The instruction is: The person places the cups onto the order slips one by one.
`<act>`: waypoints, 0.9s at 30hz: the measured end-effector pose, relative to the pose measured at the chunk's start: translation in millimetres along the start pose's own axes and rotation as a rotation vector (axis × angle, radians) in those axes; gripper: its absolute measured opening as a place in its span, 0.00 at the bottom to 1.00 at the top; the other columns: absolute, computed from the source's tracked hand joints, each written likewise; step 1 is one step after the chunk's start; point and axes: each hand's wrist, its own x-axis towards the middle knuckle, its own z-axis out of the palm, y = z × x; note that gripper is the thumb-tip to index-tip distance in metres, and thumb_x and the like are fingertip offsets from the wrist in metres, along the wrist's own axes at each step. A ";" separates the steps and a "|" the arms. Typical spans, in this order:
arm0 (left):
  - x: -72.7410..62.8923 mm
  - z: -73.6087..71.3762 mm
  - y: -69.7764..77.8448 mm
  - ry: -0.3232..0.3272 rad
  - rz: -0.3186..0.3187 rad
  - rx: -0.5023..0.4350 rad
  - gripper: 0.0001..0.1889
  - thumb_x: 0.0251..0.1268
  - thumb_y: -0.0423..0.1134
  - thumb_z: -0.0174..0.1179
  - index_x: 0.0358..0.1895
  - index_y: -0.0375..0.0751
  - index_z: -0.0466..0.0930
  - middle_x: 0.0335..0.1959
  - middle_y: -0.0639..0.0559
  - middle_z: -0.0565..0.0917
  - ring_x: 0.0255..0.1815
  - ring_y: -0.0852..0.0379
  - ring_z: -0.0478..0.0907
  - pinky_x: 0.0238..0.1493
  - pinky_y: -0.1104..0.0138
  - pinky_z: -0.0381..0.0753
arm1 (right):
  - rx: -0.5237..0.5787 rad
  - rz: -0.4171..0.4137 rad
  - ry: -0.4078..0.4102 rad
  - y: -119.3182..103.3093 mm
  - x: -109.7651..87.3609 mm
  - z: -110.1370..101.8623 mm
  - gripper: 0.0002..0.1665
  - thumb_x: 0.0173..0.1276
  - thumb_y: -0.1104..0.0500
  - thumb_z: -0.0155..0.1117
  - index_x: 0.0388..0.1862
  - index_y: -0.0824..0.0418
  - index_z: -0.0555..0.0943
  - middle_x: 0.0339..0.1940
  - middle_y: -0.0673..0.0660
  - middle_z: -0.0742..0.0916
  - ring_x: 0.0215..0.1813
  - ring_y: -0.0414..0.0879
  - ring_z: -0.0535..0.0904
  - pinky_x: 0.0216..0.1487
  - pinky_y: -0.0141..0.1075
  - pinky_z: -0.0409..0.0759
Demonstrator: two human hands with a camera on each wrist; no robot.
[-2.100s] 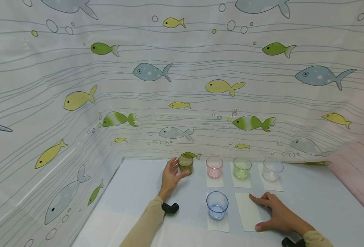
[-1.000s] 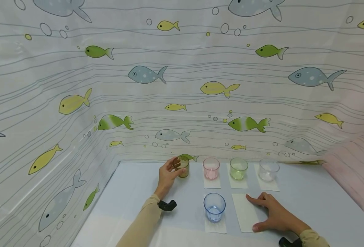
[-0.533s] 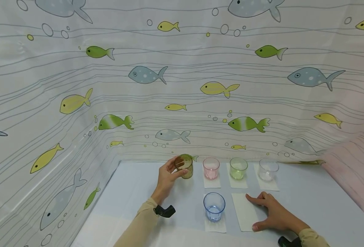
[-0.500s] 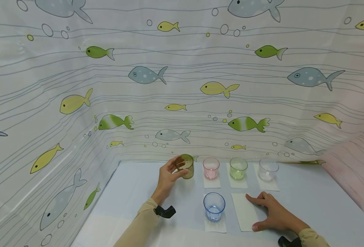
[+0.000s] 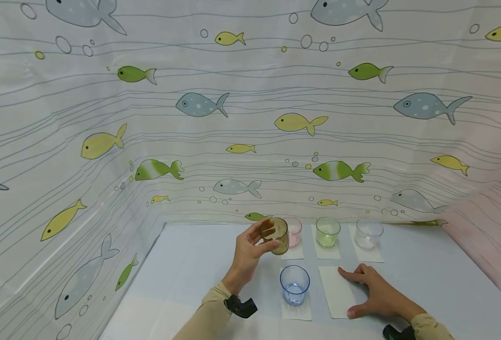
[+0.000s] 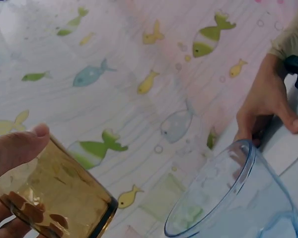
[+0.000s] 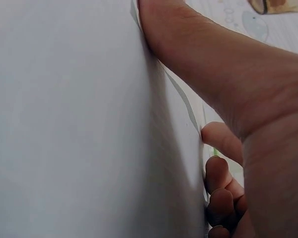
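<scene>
An amber glass is held in my left hand, thumb on the near side and fingers round the far side. It is tilted, raised off the table, and partly covers the pink glass in the head view. In the left wrist view the amber glass lies between thumb and fingers, with the blue glass to its right. My right hand rests at the right edge of a white paper rectangle, thumb and index finger spread and touching it. The blue glass stands upright on another paper left of that.
Along the back of the table, a light green glass and a clear glass stand on white papers, right of the pink glass. A fish-patterned curtain rises behind and to the sides.
My left hand has taken hold of the amber glass, lifted it from the back left, and carried it right, towards the front of the pink glass. The right hand stays on the paper.
</scene>
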 end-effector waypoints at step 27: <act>-18.2 89.8 1.7 -0.231 0.048 0.040 0.37 0.58 0.31 0.79 0.73 0.38 0.76 0.70 0.40 0.81 0.70 0.40 0.79 0.70 0.61 0.82 | -0.017 0.003 0.014 3.0 1.9 0.4 0.60 0.48 0.35 0.88 0.78 0.53 0.76 0.42 0.49 0.71 0.45 0.37 0.61 0.41 0.30 0.62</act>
